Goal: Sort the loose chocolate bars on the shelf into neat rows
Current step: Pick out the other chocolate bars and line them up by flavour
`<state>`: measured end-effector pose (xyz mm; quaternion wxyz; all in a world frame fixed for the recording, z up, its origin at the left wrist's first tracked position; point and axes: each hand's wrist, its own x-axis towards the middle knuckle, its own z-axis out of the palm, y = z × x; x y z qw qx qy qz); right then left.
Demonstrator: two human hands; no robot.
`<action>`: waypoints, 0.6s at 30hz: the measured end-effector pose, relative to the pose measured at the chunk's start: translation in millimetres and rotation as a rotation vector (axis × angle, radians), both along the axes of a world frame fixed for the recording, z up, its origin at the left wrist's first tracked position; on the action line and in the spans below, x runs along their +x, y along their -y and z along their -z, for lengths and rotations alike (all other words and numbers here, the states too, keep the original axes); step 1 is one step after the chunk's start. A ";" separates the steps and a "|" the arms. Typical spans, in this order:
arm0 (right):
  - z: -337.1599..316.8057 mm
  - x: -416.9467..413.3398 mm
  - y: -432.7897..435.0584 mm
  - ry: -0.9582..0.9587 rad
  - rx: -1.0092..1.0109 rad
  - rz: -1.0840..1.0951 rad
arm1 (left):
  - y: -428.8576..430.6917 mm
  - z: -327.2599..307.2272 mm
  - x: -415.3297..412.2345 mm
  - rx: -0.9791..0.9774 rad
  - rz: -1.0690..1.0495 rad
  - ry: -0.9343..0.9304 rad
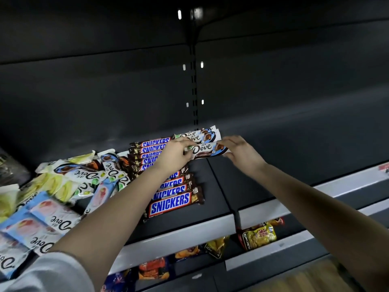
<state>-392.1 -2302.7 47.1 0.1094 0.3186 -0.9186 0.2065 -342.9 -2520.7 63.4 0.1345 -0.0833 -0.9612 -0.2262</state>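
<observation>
On the dark shelf (212, 186), a loose Dove pile (69, 180) crowds the left edge, partly cut off, beside a Snickers row (174, 201) whose middle an arm hides. Near the back edge, the left hand (174, 153) and right hand (240, 152) each pinch an end of one Dove bar (207, 149).

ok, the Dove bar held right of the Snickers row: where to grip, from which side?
By its short ends, from the front and above. The Dove bar is long, flat and crosswise; the left hand pinches its left end, the right hand its right. Just behind sit the stacked Dove bars, and the Snickers row is on its left, so those sides are crowded.
</observation>
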 end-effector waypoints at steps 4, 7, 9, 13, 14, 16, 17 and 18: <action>4.0 -4.0 5.0 0.023 -0.023 -0.011 | 0.9 1.6 -0.4 0.044 -0.031 -0.006; 2.3 -8.6 10.6 0.038 -0.012 -0.010 | 0.5 3.3 -1.3 0.048 -0.059 -0.011; 0.3 -11.5 15.6 0.050 -0.013 -0.006 | 0.8 4.5 -2.2 0.040 -0.089 -0.028; -0.8 -16.8 26.0 0.060 -0.017 0.008 | 2.1 6.0 -3.6 0.019 -0.153 -0.025; -0.4 -18.2 28.3 0.065 -0.025 0.010 | 2.1 6.0 -3.9 0.010 -0.159 -0.014; 0.7 -20.6 32.0 0.076 -0.039 0.020 | 1.4 5.7 -4.2 -0.004 -0.170 0.003; 1.4 -21.7 33.2 0.079 -0.046 0.024 | 1.0 5.5 -4.2 -0.007 -0.177 0.011; 2.3 -22.9 34.1 0.080 -0.051 0.026 | 0.7 5.3 -4.1 -0.006 -0.186 0.018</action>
